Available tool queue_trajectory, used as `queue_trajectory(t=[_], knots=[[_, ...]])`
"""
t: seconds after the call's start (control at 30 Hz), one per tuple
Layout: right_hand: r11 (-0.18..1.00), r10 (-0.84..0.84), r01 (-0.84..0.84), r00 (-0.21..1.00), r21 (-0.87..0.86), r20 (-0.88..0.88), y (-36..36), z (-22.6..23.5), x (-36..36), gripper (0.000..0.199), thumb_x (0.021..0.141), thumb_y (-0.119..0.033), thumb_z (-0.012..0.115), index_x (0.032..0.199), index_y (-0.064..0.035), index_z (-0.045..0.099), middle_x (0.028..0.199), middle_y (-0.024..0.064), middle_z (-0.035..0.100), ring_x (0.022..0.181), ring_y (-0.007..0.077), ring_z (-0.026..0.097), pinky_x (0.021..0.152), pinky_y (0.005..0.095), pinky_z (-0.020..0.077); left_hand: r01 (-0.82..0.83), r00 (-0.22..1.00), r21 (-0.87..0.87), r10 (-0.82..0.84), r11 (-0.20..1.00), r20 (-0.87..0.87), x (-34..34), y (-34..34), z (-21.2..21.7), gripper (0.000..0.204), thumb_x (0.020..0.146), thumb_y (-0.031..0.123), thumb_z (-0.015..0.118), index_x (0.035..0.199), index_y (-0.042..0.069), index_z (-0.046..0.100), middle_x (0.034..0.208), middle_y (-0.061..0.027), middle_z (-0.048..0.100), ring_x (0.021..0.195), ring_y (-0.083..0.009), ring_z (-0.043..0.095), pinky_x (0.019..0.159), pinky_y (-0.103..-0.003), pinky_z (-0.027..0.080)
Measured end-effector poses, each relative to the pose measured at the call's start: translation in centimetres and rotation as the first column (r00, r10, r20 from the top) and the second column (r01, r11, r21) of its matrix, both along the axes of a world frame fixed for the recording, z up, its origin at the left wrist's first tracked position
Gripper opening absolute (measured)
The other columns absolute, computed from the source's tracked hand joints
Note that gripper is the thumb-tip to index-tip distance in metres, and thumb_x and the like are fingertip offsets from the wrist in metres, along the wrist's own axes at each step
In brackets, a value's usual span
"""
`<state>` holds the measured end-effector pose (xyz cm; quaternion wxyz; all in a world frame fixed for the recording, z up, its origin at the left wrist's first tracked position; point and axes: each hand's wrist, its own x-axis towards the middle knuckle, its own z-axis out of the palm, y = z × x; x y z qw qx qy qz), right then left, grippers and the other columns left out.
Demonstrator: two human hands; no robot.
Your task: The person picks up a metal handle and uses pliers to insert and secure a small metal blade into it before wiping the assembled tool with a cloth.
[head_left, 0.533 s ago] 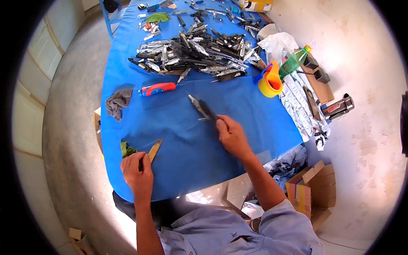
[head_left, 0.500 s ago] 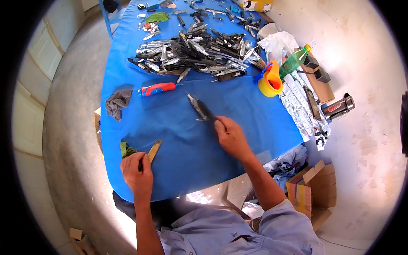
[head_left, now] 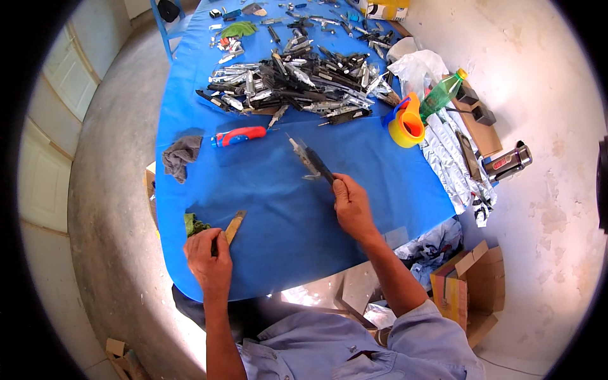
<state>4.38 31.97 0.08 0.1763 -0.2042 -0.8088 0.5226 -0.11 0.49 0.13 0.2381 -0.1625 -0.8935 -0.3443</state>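
Note:
Held in my right hand [head_left: 353, 204] is a long slim mechanism [head_left: 309, 158], black with a silver metal side and a pale thin tip pointing away to the upper left. The fingers are closed around its near end, above the blue tablecloth. My left hand [head_left: 209, 258] rests at the table's near left edge with fingers curled; what they grip, if anything, is hidden. A crumpled green cloth [head_left: 195, 224] lies just beyond it. A flat yellowish wooden stick [head_left: 235, 227] pokes out beside its thumb side.
A heap of similar black and silver parts [head_left: 297, 82] covers the table's middle. Nearer are a red and blue handled tool [head_left: 239, 135] and a grey rag [head_left: 182, 157]. On the right stand a yellow cup [head_left: 406, 131] and a green bottle [head_left: 443, 94]. An open carton [head_left: 484, 285] sits below.
My right hand has shifted slightly to the right with the mechanism still in it. My left hand has hardly moved. The whole view has drifted a little.

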Motion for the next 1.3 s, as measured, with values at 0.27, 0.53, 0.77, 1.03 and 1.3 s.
queue_trajectory(t=[0.27,0.53,0.77,1.03,1.3], knots=[[0.952,-0.037,-0.002,0.992,-0.307,-0.123,-0.3,3.5,2.0,0.034,0.114,-0.023,0.050,0.136,0.0004,0.060,0.097,0.0025,0.061,0.061,0.0055,0.051,0.049,0.0223,0.0406,-0.011,1.000,-0.002,0.011,1.000,0.012,0.2,-0.2,0.1,0.009,0.087,0.003,0.077,0.095,0.006,0.072,0.095,-0.0086,0.074,0.093,-0.0298,0.068,0.093,-0.042,0.049],[0.867,-0.040,-0.116,0.953,-0.484,-0.300,-4.0,4.2,4.8,0.036,0.114,-0.024,0.049,0.137,0.0024,0.059,0.101,0.0038,0.061,0.065,0.0061,0.053,0.050,0.0225,0.0426,0.003,0.999,-0.042,-0.004,0.999,-0.036,0.2,-0.3,-0.5,0.007,0.090,0.006,0.075,0.097,0.006,0.073,0.098,-0.0098,0.074,0.096,-0.0301,0.068,0.096,-0.044,0.049],[0.687,-0.037,-0.211,0.945,-0.695,-0.324,-7.9,5.7,5.9,0.039,0.114,-0.028,0.050,0.137,0.0009,0.061,0.099,0.0020,0.060,0.069,0.0059,0.055,0.055,0.0224,0.0447,-0.005,0.985,-0.276,-0.043,0.961,-0.168,1.1,0.7,0.7,0.010,0.094,0.012,0.072,0.102,0.006,0.070,0.104,-0.0079,0.075,0.104,-0.0253,0.069,0.117,-0.052,0.035],[0.654,0.112,-0.271,0.958,-0.706,-0.263,-13.1,5.3,8.0,0.040,0.113,-0.027,0.051,0.140,0.0018,0.058,0.098,0.0020,0.061,0.068,0.0061,0.055,0.054,0.0225,0.0440,0.096,0.893,0.531,-0.308,0.842,0.328,6.7,1.6,8.1,0.050,0.087,0.013,0.083,0.132,0.001,0.066,0.124,-0.0142,0.072,0.110,-0.0239,0.070,0.098,-0.040,0.055],[0.596,0.259,-0.389,0.921,-0.702,-0.290,-17.9,5.4,9.8,0.039,0.113,-0.023,0.050,0.141,0.0022,0.057,0.100,0.0025,0.061,0.068,0.0061,0.055,0.054,0.0229,0.0445,0.001,0.865,0.735,-0.369,0.678,0.339,9.9,1.0,8.8,0.044,0.099,0.003,0.069,0.140,-0.004,0.056,0.122,-0.0160,0.071,0.105,-0.0187,0.071,0.093,-0.031,0.058]])
